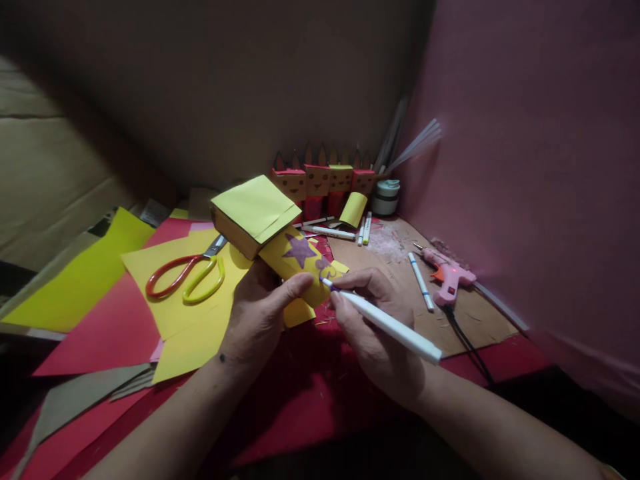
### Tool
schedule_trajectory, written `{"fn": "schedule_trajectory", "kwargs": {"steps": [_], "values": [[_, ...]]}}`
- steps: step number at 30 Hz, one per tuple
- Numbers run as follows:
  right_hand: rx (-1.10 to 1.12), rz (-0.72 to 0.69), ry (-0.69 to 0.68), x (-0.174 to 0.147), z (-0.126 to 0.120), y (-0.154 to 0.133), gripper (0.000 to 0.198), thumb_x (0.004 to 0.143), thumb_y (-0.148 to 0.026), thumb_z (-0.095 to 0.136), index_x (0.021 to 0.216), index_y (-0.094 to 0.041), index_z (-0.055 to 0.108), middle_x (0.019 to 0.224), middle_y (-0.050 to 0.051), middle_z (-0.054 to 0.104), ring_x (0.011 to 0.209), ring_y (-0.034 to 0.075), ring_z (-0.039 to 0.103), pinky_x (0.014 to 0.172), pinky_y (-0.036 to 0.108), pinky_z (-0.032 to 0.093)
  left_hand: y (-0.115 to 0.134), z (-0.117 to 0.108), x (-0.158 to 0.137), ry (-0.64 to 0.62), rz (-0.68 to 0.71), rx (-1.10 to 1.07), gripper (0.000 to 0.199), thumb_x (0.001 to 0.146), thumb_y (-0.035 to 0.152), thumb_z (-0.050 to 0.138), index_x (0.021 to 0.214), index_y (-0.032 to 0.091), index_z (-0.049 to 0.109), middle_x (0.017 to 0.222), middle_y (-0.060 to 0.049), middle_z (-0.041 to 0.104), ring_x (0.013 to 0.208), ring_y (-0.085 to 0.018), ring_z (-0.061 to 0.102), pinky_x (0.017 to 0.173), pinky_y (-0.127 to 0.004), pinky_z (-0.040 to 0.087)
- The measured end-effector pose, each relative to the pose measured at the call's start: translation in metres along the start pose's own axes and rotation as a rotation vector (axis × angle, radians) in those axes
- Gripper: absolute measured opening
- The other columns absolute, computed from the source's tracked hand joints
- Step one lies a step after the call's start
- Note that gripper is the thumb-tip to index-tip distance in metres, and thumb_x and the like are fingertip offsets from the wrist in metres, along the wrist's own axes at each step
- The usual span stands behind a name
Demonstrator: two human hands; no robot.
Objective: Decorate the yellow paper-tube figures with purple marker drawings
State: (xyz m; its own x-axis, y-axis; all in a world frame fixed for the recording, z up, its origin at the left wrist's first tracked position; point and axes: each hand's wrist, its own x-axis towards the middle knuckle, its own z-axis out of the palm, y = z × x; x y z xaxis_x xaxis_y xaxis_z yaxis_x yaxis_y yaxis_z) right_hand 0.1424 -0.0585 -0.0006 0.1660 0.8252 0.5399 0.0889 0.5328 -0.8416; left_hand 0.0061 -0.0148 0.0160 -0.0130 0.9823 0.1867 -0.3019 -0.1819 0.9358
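Note:
My left hand [255, 313] is closed around a cardboard figure [257, 208], with its thumb on the yellow paper-covered body. The figure lies tilted; its square box head is topped with pale yellow paper. A purple star [299, 250] and purple swirls mark the body. In my right hand [377, 320] a white marker [395, 327] is pinched near its purple end, and the tip touches the yellow paper by the swirls. Red-and-yellow-handled scissors [187, 277] lie on yellow sheets [185, 333] left of my left hand.
Several similar figures [317, 183] stand at the back, beside a lidded jar [387, 198] and clear sticks [415, 143]. A yellow paper tube [353, 209] and markers [330, 232] lie before them. Right, a corded pink glue gun [450, 277] rests on cardboard [405, 280] near the pink wall.

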Motion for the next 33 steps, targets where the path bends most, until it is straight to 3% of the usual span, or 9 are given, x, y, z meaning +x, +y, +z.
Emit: {"fn": "schedule_trajectory", "kwargs": {"steps": [10, 33], "values": [[0.077, 0.060, 0.064, 0.0049, -0.0025, -0.0052, 0.006, 0.087, -0.019, 0.067, 0.091, -0.022, 0.063, 0.070, -0.003, 0.067, 0.057, 0.011, 0.060, 0.051, 0.022, 0.052, -0.0043, -0.0037, 0.0012, -0.015, 0.028, 0.008, 0.051, 0.072, 0.031, 0.088, 0.120, 0.024, 0.073, 0.109, -0.004, 0.079, 0.104, -0.027, 0.073, 0.094, -0.036, 0.059], [0.069, 0.084, 0.014, 0.0052, -0.0044, -0.0036, 0.006, 0.087, -0.019, 0.066, 0.092, -0.021, 0.064, 0.073, -0.002, 0.068, 0.058, 0.010, 0.059, 0.054, 0.022, 0.051, -0.0032, -0.0057, 0.0015, -0.032, 0.033, 0.060, 0.047, 0.072, 0.031, 0.088, 0.117, 0.023, 0.074, 0.109, -0.004, 0.080, 0.102, -0.024, 0.074, 0.090, -0.030, 0.060]]}}
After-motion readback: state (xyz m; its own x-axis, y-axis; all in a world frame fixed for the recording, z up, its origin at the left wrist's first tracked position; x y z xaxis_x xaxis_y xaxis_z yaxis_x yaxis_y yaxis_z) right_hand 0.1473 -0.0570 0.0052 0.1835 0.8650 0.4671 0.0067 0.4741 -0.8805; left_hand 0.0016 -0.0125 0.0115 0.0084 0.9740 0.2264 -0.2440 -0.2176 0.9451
